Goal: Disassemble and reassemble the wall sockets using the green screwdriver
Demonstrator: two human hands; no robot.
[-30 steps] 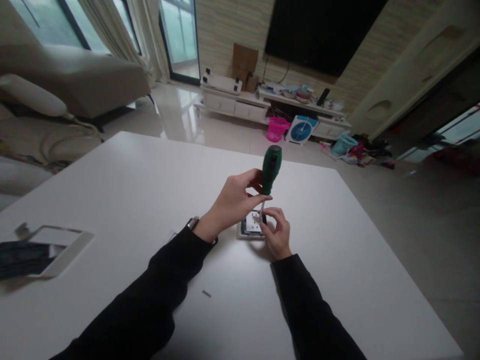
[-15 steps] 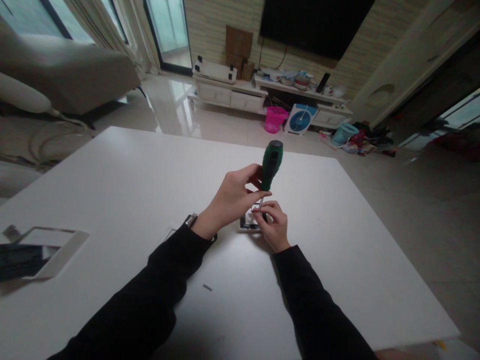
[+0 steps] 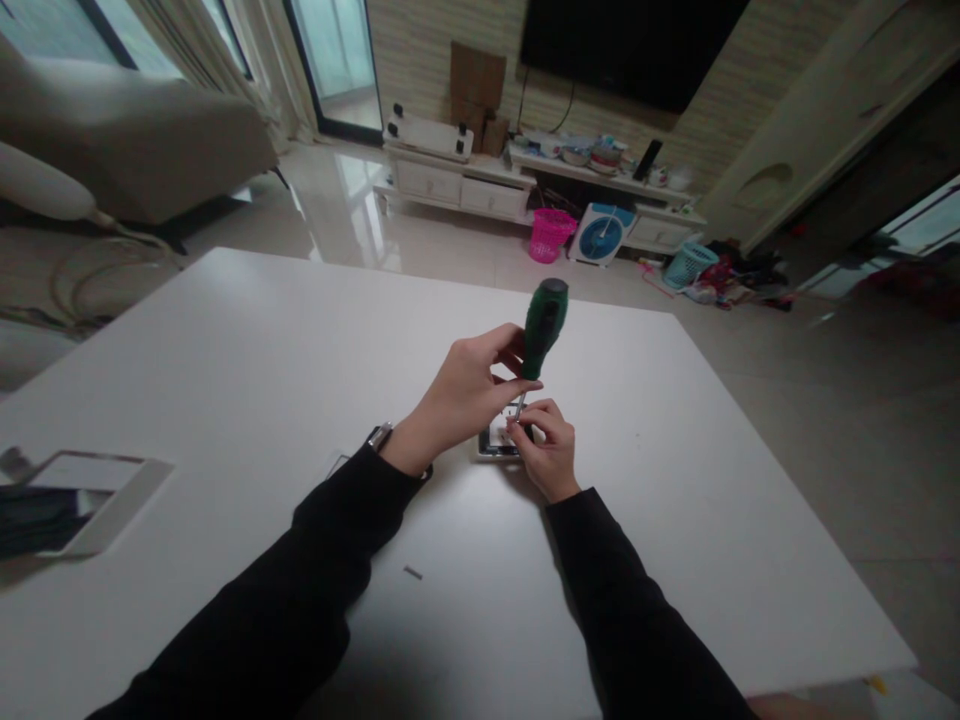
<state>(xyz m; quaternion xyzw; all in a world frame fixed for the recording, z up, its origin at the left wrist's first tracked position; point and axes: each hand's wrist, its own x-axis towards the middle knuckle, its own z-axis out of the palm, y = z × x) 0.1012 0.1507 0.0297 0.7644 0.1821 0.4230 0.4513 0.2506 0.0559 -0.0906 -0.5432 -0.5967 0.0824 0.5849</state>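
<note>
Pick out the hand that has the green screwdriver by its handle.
The left hand, with the wristband: it grips the green screwdriver at the lower end of its handle. The right hand is below that handle, at the socket.

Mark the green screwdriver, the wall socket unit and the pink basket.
green screwdriver [image 3: 545, 326]: head view, middle of the handle
wall socket unit [image 3: 496, 437]: head view, exposed part of the white face
pink basket [image 3: 550, 238]: head view, side wall
</note>
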